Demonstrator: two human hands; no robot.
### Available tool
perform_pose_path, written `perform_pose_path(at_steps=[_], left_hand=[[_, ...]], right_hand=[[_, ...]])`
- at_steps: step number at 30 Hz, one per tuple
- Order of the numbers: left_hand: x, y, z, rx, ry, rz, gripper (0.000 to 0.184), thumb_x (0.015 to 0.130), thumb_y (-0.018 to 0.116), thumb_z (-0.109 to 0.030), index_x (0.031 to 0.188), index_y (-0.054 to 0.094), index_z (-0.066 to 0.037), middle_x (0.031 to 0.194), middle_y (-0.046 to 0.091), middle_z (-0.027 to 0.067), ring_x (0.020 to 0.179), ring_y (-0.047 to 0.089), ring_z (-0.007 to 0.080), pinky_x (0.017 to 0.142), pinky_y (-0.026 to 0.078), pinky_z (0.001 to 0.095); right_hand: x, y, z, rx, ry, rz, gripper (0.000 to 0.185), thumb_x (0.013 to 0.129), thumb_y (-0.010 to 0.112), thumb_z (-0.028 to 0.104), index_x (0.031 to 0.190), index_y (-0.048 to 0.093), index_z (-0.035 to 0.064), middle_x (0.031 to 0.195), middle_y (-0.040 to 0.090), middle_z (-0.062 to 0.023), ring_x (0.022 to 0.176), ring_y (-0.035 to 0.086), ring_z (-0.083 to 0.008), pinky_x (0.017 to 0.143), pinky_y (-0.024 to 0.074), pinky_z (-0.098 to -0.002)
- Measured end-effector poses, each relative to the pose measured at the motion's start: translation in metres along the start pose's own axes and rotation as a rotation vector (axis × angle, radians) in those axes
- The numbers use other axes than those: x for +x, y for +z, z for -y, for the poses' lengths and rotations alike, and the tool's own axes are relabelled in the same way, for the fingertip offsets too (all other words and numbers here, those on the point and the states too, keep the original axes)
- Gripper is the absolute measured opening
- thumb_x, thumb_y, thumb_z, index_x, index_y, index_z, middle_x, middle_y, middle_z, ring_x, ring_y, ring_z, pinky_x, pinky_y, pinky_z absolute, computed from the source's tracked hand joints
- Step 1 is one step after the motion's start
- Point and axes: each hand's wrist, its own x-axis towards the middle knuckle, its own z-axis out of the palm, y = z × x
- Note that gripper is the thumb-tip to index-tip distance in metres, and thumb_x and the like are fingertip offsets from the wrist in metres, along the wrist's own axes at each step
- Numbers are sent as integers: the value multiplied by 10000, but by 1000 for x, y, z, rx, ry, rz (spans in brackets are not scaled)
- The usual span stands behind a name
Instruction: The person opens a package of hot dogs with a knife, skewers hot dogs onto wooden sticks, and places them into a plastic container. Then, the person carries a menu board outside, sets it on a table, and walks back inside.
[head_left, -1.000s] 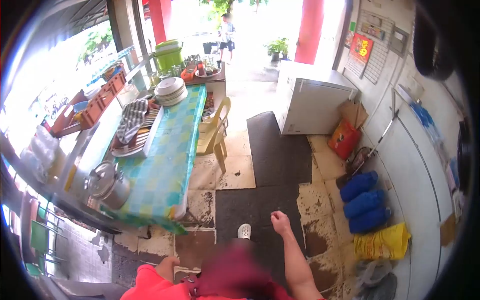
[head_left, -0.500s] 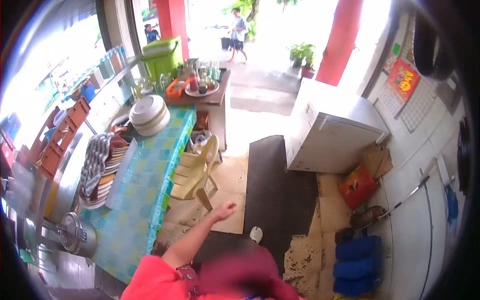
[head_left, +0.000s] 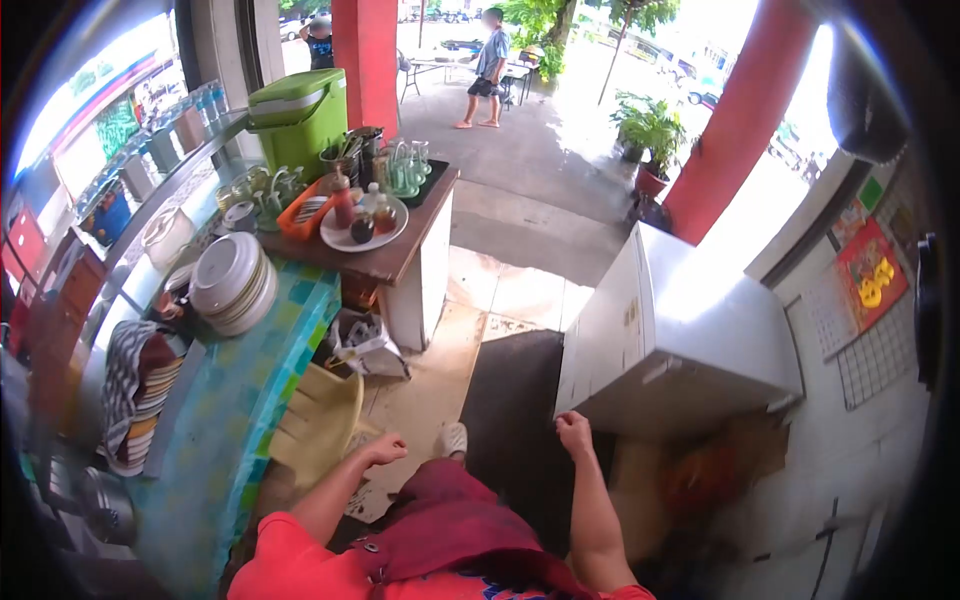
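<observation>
My left hand (head_left: pixel 383 449) is loosely closed in the air beside the yellow plastic chair (head_left: pixel 318 420), with nothing seen in it. Out in front on the right, my right hand (head_left: pixel 574 433) has its fingers curled, near the lower left corner of the white chest freezer (head_left: pixel 700 340); nothing shows in it either. Left of the chair stands a table with a blue-green checkered cloth (head_left: pixel 225 400), bearing stacked white plates (head_left: pixel 232 280). A maroon apron (head_left: pixel 450 520) covers my front, and one white shoe (head_left: pixel 453 440) shows on the floor.
A wooden counter (head_left: pixel 420 225) holds a green bin (head_left: pixel 298 120), glasses and a plate (head_left: pixel 365 228) of condiment bottles. Red pillars (head_left: pixel 740 120) flank the doorway. Outside are a walking person (head_left: pixel 490 65), another person (head_left: pixel 319 45) and potted plants (head_left: pixel 650 135). A dark mat (head_left: pixel 510 400) lies ahead.
The view has moved forward toward the doorway; counter and freezer appear nearer. My right hand, out of sight half a second ago, is back in view. The walking person outside has shifted right.
</observation>
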Motion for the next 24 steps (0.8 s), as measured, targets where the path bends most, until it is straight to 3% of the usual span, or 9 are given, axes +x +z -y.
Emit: perform_pose_path(at_steps=[4,8,12,16,17,19,20,22,24], left_hand=[[119,-17,-78,304,200,-220,432,740,612,-249,1098,582,-10,1052,592,250,954,580,392,837,466,429],[152,-61,-179,13,502,-249,477,788,603,-313,1173,529,-40,1166,557,220,1109,521,344,917,440,405],[145,-87,-196,360,210,-254,458,818,574,-363,1155,553,-53,1154,566,207,1102,528,338,920,420,480],[131,-51,-147,686,9,-153,451,783,622,-405,1079,618,-64,1186,552,185,1135,500,338,943,383,531],[120,-47,-149,761,21,-130,450,726,693,-410,1016,664,-66,1226,531,173,1173,468,344,963,361,526],[111,0,-113,-704,-196,-401,611,827,623,-401,1270,467,-9,1333,429,179,1273,361,272,972,379,398],[94,16,-125,-793,-380,-424,760,860,569,-452,1384,262,5,1384,352,192,1286,340,265,1001,346,371],[84,62,-121,-782,-331,-130,798,888,514,-473,1410,159,15,1432,265,193,1304,310,283,1043,293,365],[85,99,-155,-741,-196,-121,799,895,489,-492,1412,154,17,1432,259,202,1310,299,279,1058,268,360]], right_hand=[[64,13,-28,-337,-136,395,213,793,635,195,903,664,15,741,652,-64,619,579,-139,584,483,-301],[96,-12,-109,-851,263,676,262,766,590,238,962,686,92,942,677,-117,874,653,-259,730,520,-385],[111,-62,-143,-1312,-350,1375,239,789,556,226,947,685,102,971,671,-99,910,646,-252,731,521,-382],[160,-91,-118,-1310,-888,1781,229,805,537,216,939,683,104,991,668,-85,930,641,-250,726,522,-385],[194,-73,-140,-1304,-589,1618,221,799,544,206,929,680,90,973,669,-87,906,643,-259,723,522,-389],[256,-35,-157,-1306,-656,1324,195,792,548,205,835,657,49,857,656,-100,784,626,-261,672,511,-385],[289,-25,-121,-1336,-992,1198,217,790,544,214,751,637,22,759,641,-111,687,607,-255,625,500,-377],[347,11,-80,-611,138,955,246,786,534,244,719,610,19,630,592,-117,581,592,-240,553,500,-373],[382,34,-34,-638,-286,816,267,755,548,241,782,634,-10,709,637,-177,671,636,-331,634,518,-415]])
